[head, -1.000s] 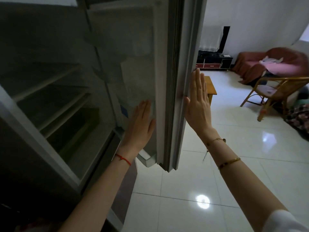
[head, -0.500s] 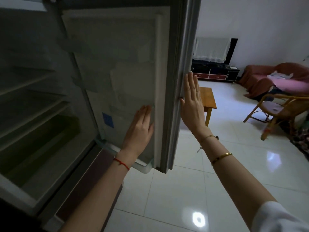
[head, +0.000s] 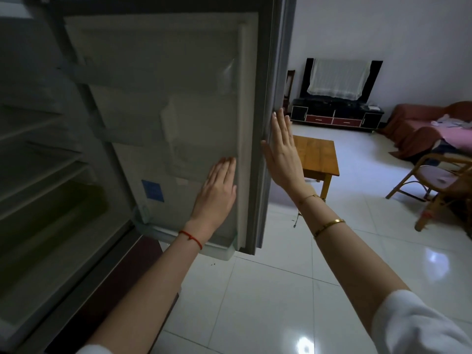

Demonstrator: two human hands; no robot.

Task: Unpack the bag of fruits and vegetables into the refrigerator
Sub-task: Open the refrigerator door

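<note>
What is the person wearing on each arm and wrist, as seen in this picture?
The left hand has a thin red string bracelet at the wrist. The right hand has a fine gold chain bracelet at the wrist and a flat gold bangle further up the forearm. Both forearms are bare; white sleeves begin near the elbows. No rings are visible on the fingers.

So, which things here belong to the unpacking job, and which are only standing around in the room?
For the job:
- refrigerator door, held open
- empty refrigerator shelves
- left hand, flat on the door's inner side
- right hand, at the door's edge

Just around:
- wooden table
- TV cabinet
- rattan chair
- sofa

No bag in view.
</note>
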